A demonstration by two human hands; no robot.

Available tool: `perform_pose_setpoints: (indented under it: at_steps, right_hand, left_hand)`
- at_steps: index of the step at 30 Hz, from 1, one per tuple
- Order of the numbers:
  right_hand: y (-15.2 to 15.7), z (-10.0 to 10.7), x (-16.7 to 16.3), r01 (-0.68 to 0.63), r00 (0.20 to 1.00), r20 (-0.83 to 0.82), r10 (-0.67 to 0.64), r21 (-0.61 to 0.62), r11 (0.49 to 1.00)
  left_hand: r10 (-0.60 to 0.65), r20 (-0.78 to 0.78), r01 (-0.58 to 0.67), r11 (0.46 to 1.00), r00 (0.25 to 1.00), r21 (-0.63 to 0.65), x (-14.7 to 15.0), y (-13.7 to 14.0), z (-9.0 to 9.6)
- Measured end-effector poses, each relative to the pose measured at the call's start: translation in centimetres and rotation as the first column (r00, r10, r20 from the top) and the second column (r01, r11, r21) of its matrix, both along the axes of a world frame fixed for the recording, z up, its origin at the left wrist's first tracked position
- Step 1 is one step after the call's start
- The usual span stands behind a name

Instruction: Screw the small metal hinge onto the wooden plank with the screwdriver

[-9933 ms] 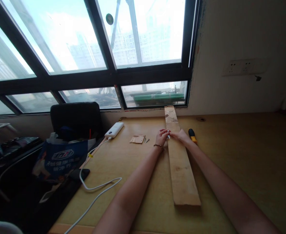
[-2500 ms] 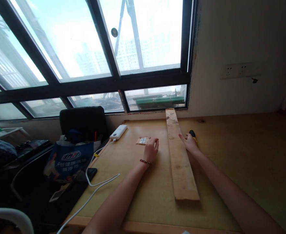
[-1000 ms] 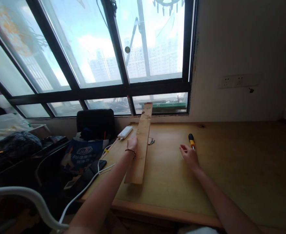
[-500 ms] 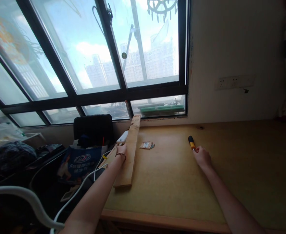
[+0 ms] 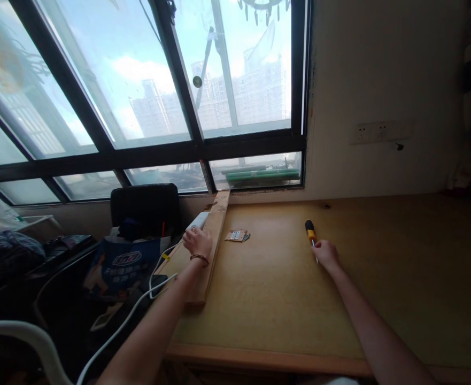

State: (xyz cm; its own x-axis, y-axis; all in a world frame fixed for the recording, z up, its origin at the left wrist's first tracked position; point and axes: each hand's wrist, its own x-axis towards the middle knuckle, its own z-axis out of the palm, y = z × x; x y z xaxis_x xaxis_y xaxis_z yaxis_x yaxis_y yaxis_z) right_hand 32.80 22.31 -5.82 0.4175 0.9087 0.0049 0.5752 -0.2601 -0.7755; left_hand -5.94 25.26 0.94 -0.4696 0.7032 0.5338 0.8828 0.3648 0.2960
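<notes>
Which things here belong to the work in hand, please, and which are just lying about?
In hand: plank under the left hand; screwdriver at the right hand; hinges.
Lying about: power bank, cable, bag, chair.

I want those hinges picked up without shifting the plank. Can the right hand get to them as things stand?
Probably yes. The right hand rests at the screwdriver, and only bare table lies between it and the hinges. The plank lies beyond them, under the left hand.
</notes>
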Motion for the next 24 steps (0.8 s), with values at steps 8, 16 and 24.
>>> perform_pose_setpoints:
  at_steps: [8, 16, 24]
  right_hand:
    - [-2.0, 1.9, -1.7, -0.522, 0.393, -0.828, 0.399, 0.157, 0.839]
    - [-2.6, 1.8, -2.8, -0.632, 0.099, -0.921, 0.377, 0.235, 0.739]
    - [-1.3, 0.8, -2.8, -0.254, 0.163, -0.959, 0.231, 0.186, 0.949]
  left_hand:
    - [-0.707, -0.360, 0.737, 0.672, 0.609, -0.071, 12.4, -4.7, -3.1]
    - [-0.805, -0.209, 0.809, 0.581, 0.555, -0.089, 11.7, -4.1, -5.3]
    - [-0.551, -0.053, 0.535, 0.826, 0.833, -0.179, 11.2, -4.7, -5.0]
